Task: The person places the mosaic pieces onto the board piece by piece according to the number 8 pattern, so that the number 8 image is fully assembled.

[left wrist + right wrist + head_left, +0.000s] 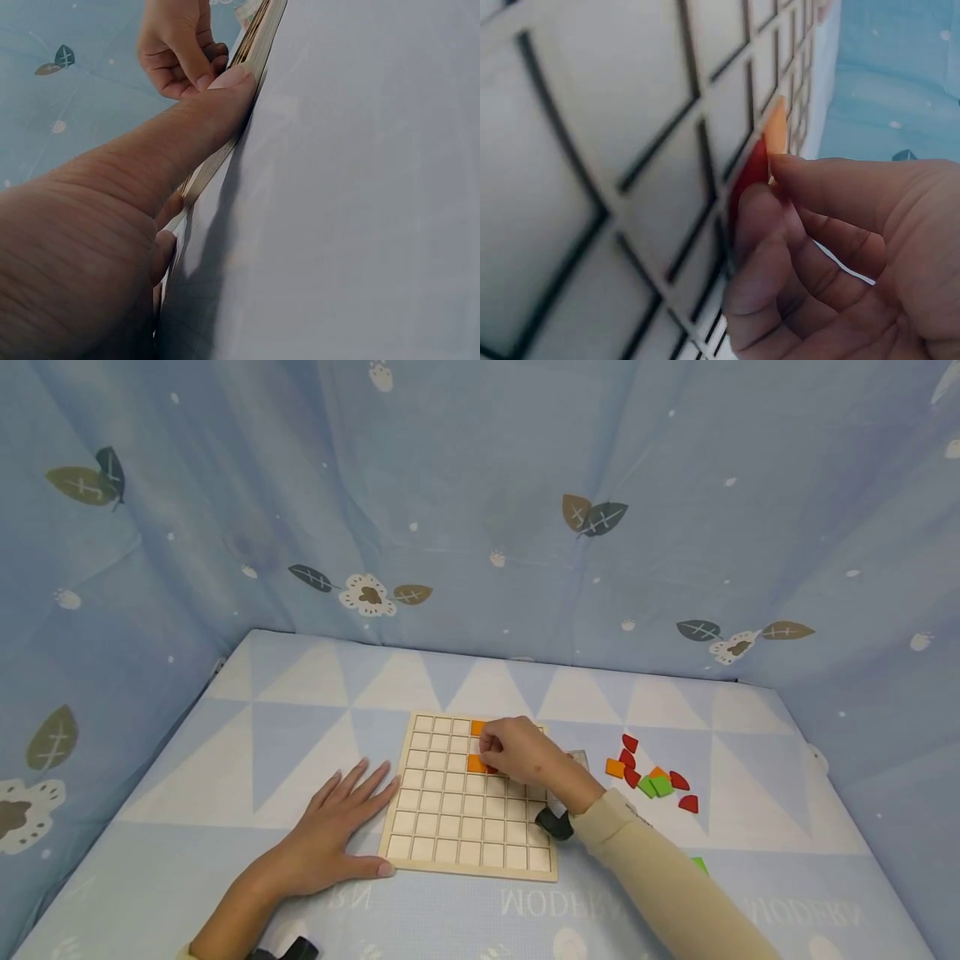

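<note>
Red tile (748, 174), flat and smooth, sat on the pale wooden grid board (453, 783) beside an orange square tile (476, 764), right hand (523, 752) pinching it. Left hand (333, 827) lay spread at the board's left edge. Right wrist view showed more red face than head view. Loose quarter-round red tiles (688, 804) lay right of the board.

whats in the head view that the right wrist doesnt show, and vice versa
Only the head view shows the loose green tiles and red pieces right of the board, plus the right sleeve.

Only the right wrist view shows a broad part of the red piece beside the orange tile; the head catches just a sliver.

Both show the right hand, the board's grid and the orange tile, with blue cloth behind.
</note>
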The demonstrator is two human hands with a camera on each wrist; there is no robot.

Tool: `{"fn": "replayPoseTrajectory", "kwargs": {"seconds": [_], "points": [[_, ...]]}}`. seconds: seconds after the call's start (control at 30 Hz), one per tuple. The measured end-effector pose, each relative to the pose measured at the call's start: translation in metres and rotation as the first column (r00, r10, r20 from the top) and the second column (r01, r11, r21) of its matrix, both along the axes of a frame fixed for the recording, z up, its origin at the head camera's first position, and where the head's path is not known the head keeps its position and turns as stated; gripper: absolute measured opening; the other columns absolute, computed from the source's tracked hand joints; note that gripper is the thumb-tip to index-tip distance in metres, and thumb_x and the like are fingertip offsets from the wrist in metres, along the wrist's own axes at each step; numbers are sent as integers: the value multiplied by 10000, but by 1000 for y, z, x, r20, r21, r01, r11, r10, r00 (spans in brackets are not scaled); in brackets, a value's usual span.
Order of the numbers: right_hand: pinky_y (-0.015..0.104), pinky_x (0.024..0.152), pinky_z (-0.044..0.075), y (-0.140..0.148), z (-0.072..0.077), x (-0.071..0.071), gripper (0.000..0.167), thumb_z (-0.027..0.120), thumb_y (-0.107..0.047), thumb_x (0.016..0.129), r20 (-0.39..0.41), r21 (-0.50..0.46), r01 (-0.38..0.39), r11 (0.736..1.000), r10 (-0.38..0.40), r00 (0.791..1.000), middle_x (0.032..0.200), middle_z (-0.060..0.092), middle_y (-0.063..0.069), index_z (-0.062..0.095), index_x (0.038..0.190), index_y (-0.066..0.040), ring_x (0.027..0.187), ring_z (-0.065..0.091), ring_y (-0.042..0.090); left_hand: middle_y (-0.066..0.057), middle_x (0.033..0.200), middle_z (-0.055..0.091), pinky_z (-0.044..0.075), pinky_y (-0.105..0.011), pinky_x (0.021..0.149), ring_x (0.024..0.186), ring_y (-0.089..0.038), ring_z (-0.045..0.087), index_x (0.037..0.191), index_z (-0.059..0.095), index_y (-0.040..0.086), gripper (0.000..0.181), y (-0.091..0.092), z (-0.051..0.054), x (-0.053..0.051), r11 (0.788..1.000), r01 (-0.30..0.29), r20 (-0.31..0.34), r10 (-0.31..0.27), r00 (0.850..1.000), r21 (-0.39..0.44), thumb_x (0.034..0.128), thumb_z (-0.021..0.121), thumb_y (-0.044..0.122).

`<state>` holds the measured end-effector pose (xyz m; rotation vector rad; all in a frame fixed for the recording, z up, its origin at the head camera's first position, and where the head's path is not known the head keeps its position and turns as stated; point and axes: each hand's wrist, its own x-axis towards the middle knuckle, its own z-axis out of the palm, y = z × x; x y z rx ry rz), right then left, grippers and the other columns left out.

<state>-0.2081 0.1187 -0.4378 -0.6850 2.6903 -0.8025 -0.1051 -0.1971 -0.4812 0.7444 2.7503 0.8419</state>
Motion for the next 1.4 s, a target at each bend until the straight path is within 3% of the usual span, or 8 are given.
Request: {"fn": "replayPoseTrajectory", "kwargs": {"seconds": [0.17, 0.3, 0.53, 0.73, 0.87, 1.03, 1.17, 1.4], "points": [[294, 599, 455, 3, -3, 4, 184, 730, -136, 997, -62, -6, 2, 1000, -3, 998, 714, 588, -49, 642, 838, -165, 616, 523, 114, -47, 1737, 195, -34, -518, 1247, 1602, -369, 37, 1661, 327, 220, 1062, 0, 2, 0, 1000, 5, -5, -5, 1000, 9, 818, 733, 724], [305, 636, 469, 16, 5, 13, 164, 730, -125, 989, -95, -45, 34, 998, -38, 995, 754, 587, -55, 654, 850, -167, 668, 528, 128, -50, 1735, 201, -35, -511, 1247, 1601, -373, 43, 1658, 333, 211, 1055, 2, 3, 1, 1000, 7, -10, -6, 1000, 19, 823, 736, 714], [305, 658, 523, 69, 18, 38, 32, 707, -119, 1000, -78, -49, 121, 991, -124, 989, 833, 639, -41, 721, 971, -118, 747, 567, 137, -28, 1740, 177, -53, -491, 1250, 1605, -349, 19, 1664, 317, 228, 1077, 3, 2, -1, 1000, 4, 12, -4, 1000, 2, 807, 745, 720], [283, 614, 496, 117, 29, 59, 85, 685, -110, 1017, -99, -44, 131, 990, -135, 986, 905, 692, -38, 762, 1051, -100, 750, 558, 116, -36, 1739, 182, -47, -505, 1251, 1606, -347, 19, 1662, 319, 222, 1083, 2, 1, -1, 1000, -6, 7, 6, 1000, 0, 804, 739, 731], [279, 666, 515, 139, 34, 74, 127, 700, -118, 1007, -110, 6, 130, 991, -129, 986, 971, 709, -60, 774, 1106, -89, 787, 565, 99, -27, 1740, 180, -49, -504, 1252, 1607, -338, 15, 1663, 316, 232, 1088, 2, 0, 0, 1000, -10, 8, 10, 1000, -2, 800, 728, 750], [292, 738, 563, 161, 30, 94, 195, 747, -147, 973, 3, 119, 153, 981, -154, 988, 1046, 708, -70, 763, 1161, -95, 881, 611, 104, -23, 1739, 183, -57, -479, 1254, 1607, -336, 21, 1662, 321, 227, 1084, 2, -3, 1, 1000, -7, -3, 7, 1000, 2, 803, 725, 749], [355, 790, 583, 178, 25, 108, 277, 778, -179, 944, 128, 216, 200, 956, -231, 964, 1086, 689, -66, 745, 1210, -107, 940, 635, 138, -30, 1739, 187, -66, -459, 1253, 1606, -341, 28, 1661, 325, 219, 1078, 1, -3, 1, 1000, -3, -9, 3, 1000, 7, 807, 731, 737], [447, 845, 585, 198, 12, 124, 282, 840, -178, 879, 145, 310, 288, 906, -345, 928, 1009, 644, -56, 750, 1144, -143, 935, 613, 171, -36, 1739, 184, -48, -494, 1250, 1606, -344, 27, 1662, 320, 222, 1064, 0, -3, -1, 1000, 1, -19, -1, 1000, 2, 820, 724, 731]]}}
